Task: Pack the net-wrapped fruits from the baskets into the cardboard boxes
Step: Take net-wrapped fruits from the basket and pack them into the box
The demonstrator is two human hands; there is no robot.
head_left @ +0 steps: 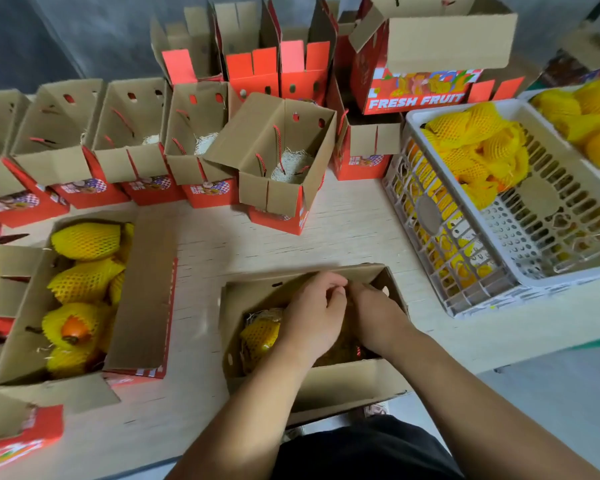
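A net-wrapped fruit [260,336] lies at the left end of the near cardboard box [329,382] on the bench [343,230], just left of my left hand [314,315]. My right hand [374,315] touches it, fingers curled inward. Whether either grip pinches anything, I cannot tell.

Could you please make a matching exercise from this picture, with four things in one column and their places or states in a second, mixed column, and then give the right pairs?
Things:
1. white basket
2. box under the hands
3. left box
4. tilted box

Places or states:
A. holds only pale shredded padding
B. packed with several netted fruits
C. at the right, netted fruits piled at its far end
D. both hands reach inside, one netted fruit showing

Pairs: 1-C, 2-D, 3-B, 4-A
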